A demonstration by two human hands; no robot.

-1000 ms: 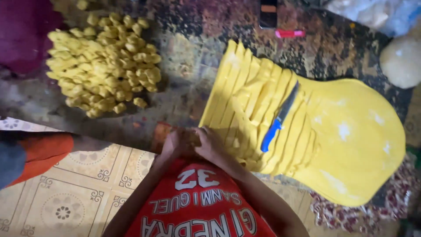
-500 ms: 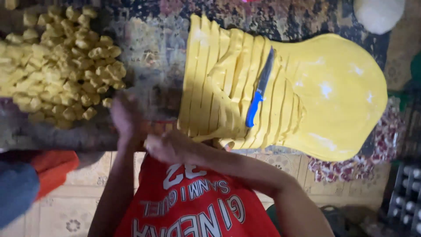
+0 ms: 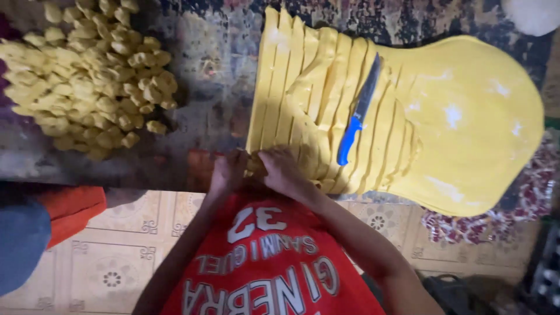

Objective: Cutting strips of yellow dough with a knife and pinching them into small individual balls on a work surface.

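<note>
A large sheet of yellow dough [image 3: 466, 122] lies on the dark work surface, its left part cut into several long strips [image 3: 291, 99]. A knife with a blue handle [image 3: 357, 119] rests on the strips. My left hand [image 3: 227, 174] and my right hand [image 3: 284, 170] meet at the near end of the leftmost strips. Both pinch a small bit of yellow dough [image 3: 254, 163] between them. A heap of small yellow dough pieces [image 3: 87, 87] sits to the left, apart from both hands.
The dark, worn table edge [image 3: 116, 169] runs across the middle, with patterned floor tiles [image 3: 111, 262] below it. An orange and blue cloth shape [image 3: 41, 227] is at the lower left. A pale round lump [image 3: 534, 14] sits at the top right corner.
Half a second ago my left hand was out to the left, toward the heap. It has come back beside my right hand at the strip ends. The view has shifted slightly.
</note>
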